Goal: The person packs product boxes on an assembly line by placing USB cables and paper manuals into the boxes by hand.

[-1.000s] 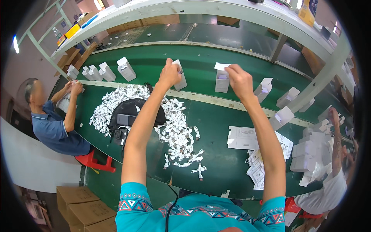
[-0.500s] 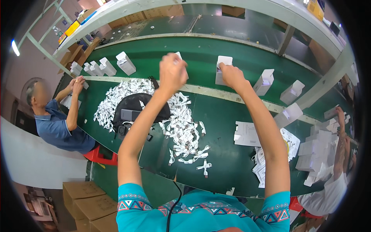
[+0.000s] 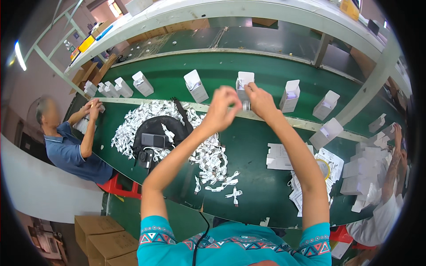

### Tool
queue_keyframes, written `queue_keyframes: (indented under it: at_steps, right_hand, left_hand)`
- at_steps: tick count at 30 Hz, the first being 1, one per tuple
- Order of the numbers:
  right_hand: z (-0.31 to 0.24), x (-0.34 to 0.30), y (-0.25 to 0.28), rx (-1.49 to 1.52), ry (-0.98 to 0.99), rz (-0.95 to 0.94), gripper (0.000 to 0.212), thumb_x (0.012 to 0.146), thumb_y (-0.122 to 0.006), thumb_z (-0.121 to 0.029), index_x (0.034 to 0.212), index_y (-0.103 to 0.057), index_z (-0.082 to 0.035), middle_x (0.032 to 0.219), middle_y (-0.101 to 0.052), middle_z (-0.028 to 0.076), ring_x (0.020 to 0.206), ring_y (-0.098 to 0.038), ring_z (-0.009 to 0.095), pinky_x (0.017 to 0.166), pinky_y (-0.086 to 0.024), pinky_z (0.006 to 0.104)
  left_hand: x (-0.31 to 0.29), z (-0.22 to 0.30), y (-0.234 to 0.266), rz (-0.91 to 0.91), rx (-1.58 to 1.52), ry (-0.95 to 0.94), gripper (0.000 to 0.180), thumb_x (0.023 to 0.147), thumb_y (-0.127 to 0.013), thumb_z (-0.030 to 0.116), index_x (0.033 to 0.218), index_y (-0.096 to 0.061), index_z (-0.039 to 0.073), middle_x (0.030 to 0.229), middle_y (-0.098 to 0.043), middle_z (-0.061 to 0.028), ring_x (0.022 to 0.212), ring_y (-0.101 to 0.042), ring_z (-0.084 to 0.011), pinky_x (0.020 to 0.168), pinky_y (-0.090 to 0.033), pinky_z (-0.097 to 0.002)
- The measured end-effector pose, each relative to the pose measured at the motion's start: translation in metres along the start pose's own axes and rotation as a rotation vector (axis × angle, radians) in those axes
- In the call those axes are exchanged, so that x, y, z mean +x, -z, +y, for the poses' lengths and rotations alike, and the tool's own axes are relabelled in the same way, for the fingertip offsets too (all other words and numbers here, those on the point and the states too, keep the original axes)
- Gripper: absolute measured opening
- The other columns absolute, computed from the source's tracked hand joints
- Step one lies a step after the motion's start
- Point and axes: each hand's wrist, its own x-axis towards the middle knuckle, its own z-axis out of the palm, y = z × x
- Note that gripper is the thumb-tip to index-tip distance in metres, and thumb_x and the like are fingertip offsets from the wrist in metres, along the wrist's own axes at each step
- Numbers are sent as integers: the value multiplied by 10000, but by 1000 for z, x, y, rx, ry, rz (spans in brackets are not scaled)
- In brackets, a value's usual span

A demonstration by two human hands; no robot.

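Observation:
In front of me my right hand is closed at the right edge of an upright small white box with its flap raised. Just left of that box is my left hand, smeared by motion; whether its fingers hold anything cannot be made out. Another open white box stands farther left, clear of both hands. Below my left forearm lies a large heap of coiled white cables. A black bag sits among the cables, with a dark rectangular device on it.
Several open white boxes, one here, line the green table. Flattened white card, printed sheets and a yellow tape roll lie right. A co-worker sits left; another person's arm is beside stacked boxes.
My left hand has come away from the box on the left and moved right and nearer, beside my right hand. My right hand stays at its box. The whole view has shifted slightly.

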Motion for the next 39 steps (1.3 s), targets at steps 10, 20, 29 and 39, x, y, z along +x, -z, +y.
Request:
queue_keyframes:
  at_steps: [10,20,29,39]
  right_hand:
    - [-42,-40,53,31,62,-48,366,828,-634,42,1193,-652,9,1238,-642,160,935,-705,366,791,-595,477]
    - [-155,-173,236,937,-32,-169,450,822,-602,143,1219,-745,-15,974,-764,159,788,-743,274,726,-596,371]
    - [-188,-216,316,1508,-233,-205,404,896,-627,103,1285,-713,37,901,-750,154,681,-691,216,620,-557,314]
    - [-186,-239,313,1533,-41,-35,338,909,-656,67,1240,-715,98,976,-740,217,708,-715,270,604,-554,319]
  left_hand:
    - [62,-86,-58,107,471,296,77,891,-705,48,901,-724,-26,1178,-569,-200,1034,-656,-412,838,-564,-521]
    - [98,-84,-47,-129,844,18,100,866,-633,4,884,-725,-32,1164,-607,-190,1033,-699,-369,797,-627,-482]
    - [88,-115,-43,-235,803,372,152,918,-717,185,971,-762,51,1132,-662,-199,991,-723,-411,831,-605,-512]
    - [48,-112,-38,-2,603,242,289,1002,-613,272,952,-768,34,1189,-623,-226,1014,-683,-429,845,-584,-540]
